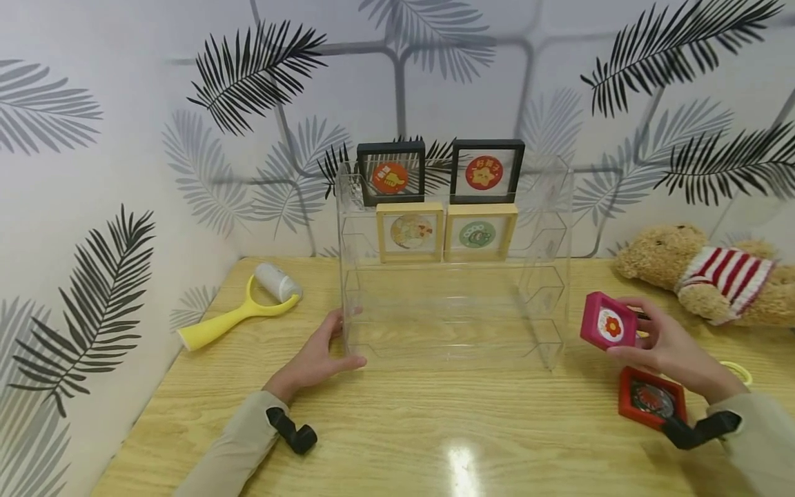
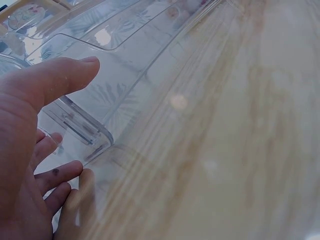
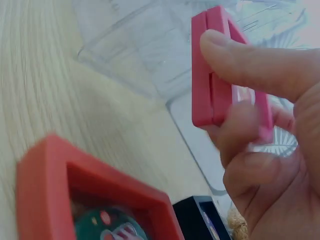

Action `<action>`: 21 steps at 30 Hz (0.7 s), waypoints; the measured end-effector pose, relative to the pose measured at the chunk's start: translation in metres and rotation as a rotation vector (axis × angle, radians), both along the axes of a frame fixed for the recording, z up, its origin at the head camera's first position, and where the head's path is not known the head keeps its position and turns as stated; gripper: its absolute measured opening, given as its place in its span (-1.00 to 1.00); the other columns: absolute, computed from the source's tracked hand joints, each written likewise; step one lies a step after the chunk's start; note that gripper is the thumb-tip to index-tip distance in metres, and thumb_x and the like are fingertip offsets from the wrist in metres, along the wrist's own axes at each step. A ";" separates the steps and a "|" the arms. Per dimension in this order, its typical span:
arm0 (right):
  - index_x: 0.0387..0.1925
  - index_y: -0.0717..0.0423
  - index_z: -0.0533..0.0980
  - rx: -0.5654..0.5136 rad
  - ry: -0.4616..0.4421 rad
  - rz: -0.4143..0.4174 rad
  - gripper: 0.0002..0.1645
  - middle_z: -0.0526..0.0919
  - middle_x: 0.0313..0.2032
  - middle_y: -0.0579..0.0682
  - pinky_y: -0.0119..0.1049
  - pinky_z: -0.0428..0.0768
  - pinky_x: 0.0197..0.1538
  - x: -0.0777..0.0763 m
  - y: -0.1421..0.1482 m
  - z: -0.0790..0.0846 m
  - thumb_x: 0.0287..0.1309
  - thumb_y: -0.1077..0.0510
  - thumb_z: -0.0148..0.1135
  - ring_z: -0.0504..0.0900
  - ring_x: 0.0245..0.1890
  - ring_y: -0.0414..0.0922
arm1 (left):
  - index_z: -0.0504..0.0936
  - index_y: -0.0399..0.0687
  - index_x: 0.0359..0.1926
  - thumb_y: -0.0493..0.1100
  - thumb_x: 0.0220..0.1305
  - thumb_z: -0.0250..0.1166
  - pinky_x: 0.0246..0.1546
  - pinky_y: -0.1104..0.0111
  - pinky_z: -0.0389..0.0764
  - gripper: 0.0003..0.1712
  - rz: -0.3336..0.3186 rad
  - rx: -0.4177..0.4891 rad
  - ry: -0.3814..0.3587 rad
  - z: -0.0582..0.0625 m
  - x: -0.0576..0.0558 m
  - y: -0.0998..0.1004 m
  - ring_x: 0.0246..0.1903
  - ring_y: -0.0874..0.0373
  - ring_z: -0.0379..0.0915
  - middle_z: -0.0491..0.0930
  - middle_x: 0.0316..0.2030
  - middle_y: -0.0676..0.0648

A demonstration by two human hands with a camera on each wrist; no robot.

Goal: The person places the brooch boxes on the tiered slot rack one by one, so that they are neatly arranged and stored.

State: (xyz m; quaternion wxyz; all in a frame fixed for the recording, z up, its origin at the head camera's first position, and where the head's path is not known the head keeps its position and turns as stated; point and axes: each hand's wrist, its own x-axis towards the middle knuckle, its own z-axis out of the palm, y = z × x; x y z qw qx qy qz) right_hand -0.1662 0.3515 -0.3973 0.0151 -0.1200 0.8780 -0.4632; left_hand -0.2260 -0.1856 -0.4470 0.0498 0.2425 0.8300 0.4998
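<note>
A clear acrylic tiered rack (image 1: 453,345) stands on the table, with two black frames (image 1: 487,200) on its top tier and two pale yellow frames (image 1: 475,258) below them. At the rack's lower left corner is my left hand (image 1: 319,355), its thumb extended in front and its fingers relaxed by the side panel. My right hand (image 1: 673,345) pinches a small pink frame (image 1: 593,321) with a red flower inside, held above the table to the right of the rack. Under that hand lies a red frame (image 1: 652,420) with a round design.
A yellow-handled lint roller (image 1: 217,328) lies on the left. At the right, a teddy bear (image 1: 702,269) in a striped top lies against the wall. A yellow loop (image 1: 739,373) shows behind my right wrist. The right wrist view has a black frame (image 3: 187,215) beyond the red one.
</note>
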 end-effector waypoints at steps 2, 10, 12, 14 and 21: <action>0.27 -0.21 0.14 -0.063 -0.006 0.012 -0.20 0.52 -0.14 -0.33 -0.31 0.63 -0.34 0.004 -0.001 0.000 0.14 0.37 0.27 0.66 -0.34 -0.21 | 0.15 0.07 0.41 -0.14 0.08 0.46 0.30 -0.09 0.16 -0.07 -0.002 0.005 -0.004 0.000 0.000 0.000 0.31 -0.17 0.21 0.28 0.33 -0.25; -0.11 -0.12 0.34 -0.360 -0.138 0.268 -0.74 0.64 -0.49 -0.15 -0.16 0.12 -0.88 0.015 -0.028 -0.008 0.48 0.29 -0.22 0.25 -0.87 -0.24 | 0.15 -0.01 0.40 -0.22 0.09 0.44 0.31 -0.11 0.13 -0.08 0.004 0.008 0.000 0.001 -0.003 0.000 0.31 -0.21 0.21 0.26 0.33 -0.30; -0.10 -0.08 0.35 -0.338 -0.235 0.365 -0.78 0.66 -0.41 -0.09 -0.23 0.22 -0.87 0.017 -0.041 -0.007 0.50 0.25 -0.24 0.28 -0.86 -0.27 | 0.15 0.03 0.40 -0.20 0.09 0.44 0.31 -0.11 0.12 -0.08 0.001 0.007 -0.005 0.000 -0.002 -0.001 0.31 -0.20 0.20 0.25 0.34 -0.27; -0.05 0.02 0.34 -0.315 -0.313 0.460 -0.82 0.68 -0.35 0.03 -0.28 0.34 -0.84 0.018 -0.057 -0.005 0.50 0.23 -0.22 0.31 -0.85 -0.25 | 0.15 0.05 0.40 -0.17 0.10 0.45 0.31 -0.11 0.13 -0.09 0.000 0.005 -0.006 0.000 -0.002 -0.001 0.31 -0.19 0.20 0.25 0.34 -0.26; 0.08 0.36 0.23 -0.234 -0.110 0.508 -0.72 0.59 -0.50 0.17 -0.19 0.51 -0.73 0.006 -0.123 0.003 0.48 0.25 -0.19 0.54 -0.76 -0.09 | 0.13 0.05 0.41 -0.11 0.08 0.46 0.31 -0.13 0.12 -0.05 -0.001 -0.004 -0.029 0.002 -0.004 -0.001 0.31 -0.19 0.19 0.25 0.35 -0.24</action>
